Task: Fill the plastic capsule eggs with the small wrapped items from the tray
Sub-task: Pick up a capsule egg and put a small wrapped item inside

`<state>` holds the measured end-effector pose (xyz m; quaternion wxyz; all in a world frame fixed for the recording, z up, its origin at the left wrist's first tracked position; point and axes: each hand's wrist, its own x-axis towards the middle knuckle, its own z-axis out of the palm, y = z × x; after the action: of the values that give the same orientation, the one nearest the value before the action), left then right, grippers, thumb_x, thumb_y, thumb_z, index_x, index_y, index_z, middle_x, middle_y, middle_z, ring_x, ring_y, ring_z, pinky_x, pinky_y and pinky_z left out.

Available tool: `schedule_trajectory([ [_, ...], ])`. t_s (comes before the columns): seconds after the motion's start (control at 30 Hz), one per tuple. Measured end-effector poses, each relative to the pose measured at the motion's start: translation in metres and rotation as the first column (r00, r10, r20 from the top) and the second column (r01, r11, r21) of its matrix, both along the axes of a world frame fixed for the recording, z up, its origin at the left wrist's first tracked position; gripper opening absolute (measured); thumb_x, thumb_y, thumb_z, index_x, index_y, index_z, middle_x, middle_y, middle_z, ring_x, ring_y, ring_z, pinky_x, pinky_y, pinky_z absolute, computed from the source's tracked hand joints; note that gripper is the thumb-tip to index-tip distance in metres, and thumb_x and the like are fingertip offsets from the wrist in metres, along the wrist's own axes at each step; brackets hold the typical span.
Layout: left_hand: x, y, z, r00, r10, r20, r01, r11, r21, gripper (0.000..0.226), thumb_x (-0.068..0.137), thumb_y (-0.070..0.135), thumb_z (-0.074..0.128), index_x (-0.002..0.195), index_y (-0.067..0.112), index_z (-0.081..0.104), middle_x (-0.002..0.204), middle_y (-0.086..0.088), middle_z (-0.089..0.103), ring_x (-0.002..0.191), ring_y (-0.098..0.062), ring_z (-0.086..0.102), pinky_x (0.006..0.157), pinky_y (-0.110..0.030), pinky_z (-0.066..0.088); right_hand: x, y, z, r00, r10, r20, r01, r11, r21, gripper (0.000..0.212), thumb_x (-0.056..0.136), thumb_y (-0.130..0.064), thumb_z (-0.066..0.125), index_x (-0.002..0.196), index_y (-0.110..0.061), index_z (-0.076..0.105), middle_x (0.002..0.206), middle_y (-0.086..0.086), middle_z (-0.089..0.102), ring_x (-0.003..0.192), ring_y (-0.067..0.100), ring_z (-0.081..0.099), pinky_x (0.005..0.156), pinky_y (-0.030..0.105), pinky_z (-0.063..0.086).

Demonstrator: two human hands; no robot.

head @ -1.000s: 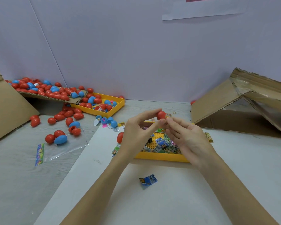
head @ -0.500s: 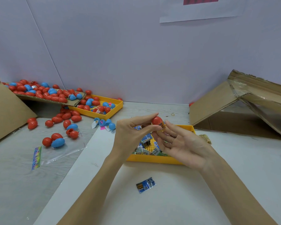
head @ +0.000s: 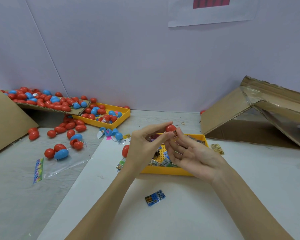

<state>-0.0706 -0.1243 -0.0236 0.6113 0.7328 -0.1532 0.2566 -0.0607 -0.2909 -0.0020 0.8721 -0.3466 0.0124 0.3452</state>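
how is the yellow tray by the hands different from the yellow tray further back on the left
The near tray holds small wrapped packets on a pegged floor; the far tray holds mostly red and blue capsule eggs. The near tray sits square to the viewer on the white sheet; the far tray is angled, on bare table, partly under a cardboard flap. Both are shallow, rectangular and yellow.

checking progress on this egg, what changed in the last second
The right hand opened its palm upward, its fingertips still on a small wrapper at the red egg. The left hand keeps pinching that egg over the yellow tray. The blue packet stayed put.
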Motion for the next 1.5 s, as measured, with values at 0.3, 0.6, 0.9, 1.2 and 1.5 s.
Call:
schedule_trajectory([
  [0.3,0.000,-0.001,0.000,1.000,-0.030,0.004,0.030,0.999,-0.041,0.025,0.091,0.012,0.071,0.115,0.012,0.076,0.106,-0.001,0.077,0.105,-0.018,0.071,0.088,-0.026,0.057,0.001,0.001,-0.001,1.000,-0.004,0.029,0.006,0.999,-0.047,0.044,0.079,-0.027,0.080,0.116,-0.007,0.071,0.110,0.013,0.076,0.097,0.023,0.076,0.074,0.029,0.061],
  [0.6,0.002,0.000,-0.007,0.997,0.074,-0.009,-0.074,0.995,0.064,0.025,0.092,0.030,0.068,0.116,0.029,0.075,0.102,0.010,0.077,0.103,-0.020,0.071,0.086,-0.038,0.059,0.005,0.005,-0.016,0.875,-0.083,0.477,0.290,0.879,-0.380,0.039,0.092,-0.046,0.067,0.088,-0.010,0.082,0.094,0.017,0.078,0.073,0.015,0.073,0.061,0.020,0.059],
  [0.9,0.004,0.008,-0.005,0.964,0.255,-0.078,-0.254,0.967,0.030,0.035,0.102,0.044,0.046,0.112,0.026,0.075,0.099,0.014,0.076,0.100,-0.006,0.070,0.087,-0.040,0.060,0.054,-0.047,0.046,0.973,-0.223,0.058,0.212,0.965,0.156,0.046,0.100,-0.021,0.048,0.134,0.008,0.059,0.086,0.010,0.067,0.066,0.013,0.059,0.059,0.021,0.051],
  [1.2,0.007,0.010,-0.004,0.949,0.271,-0.161,-0.266,0.963,0.050,0.040,0.101,0.046,0.047,0.091,0.022,0.078,0.085,0.013,0.075,0.090,-0.004,0.070,0.078,-0.022,0.058,0.072,-0.055,0.034,0.912,-0.361,0.194,0.358,0.932,0.050,0.054,0.111,-0.037,0.029,0.124,0.000,0.066,0.077,0.005,0.062,0.062,0.010,0.055,0.053,0.020,0.049],
  [1.5,0.009,0.031,-0.008,0.872,0.430,-0.232,-0.429,0.901,0.059,0.013,0.099,0.018,0.062,0.095,0.015,0.074,0.088,0.003,0.073,0.087,-0.011,0.068,0.067,-0.009,0.051,0.040,0.000,-0.029,0.825,0.018,0.564,0.302,0.830,-0.469,0.040,0.107,-0.031,0.046,0.104,-0.001,0.074,0.070,0.010,0.062,0.052,0.015,0.054,0.044,0.022,0.042],
])
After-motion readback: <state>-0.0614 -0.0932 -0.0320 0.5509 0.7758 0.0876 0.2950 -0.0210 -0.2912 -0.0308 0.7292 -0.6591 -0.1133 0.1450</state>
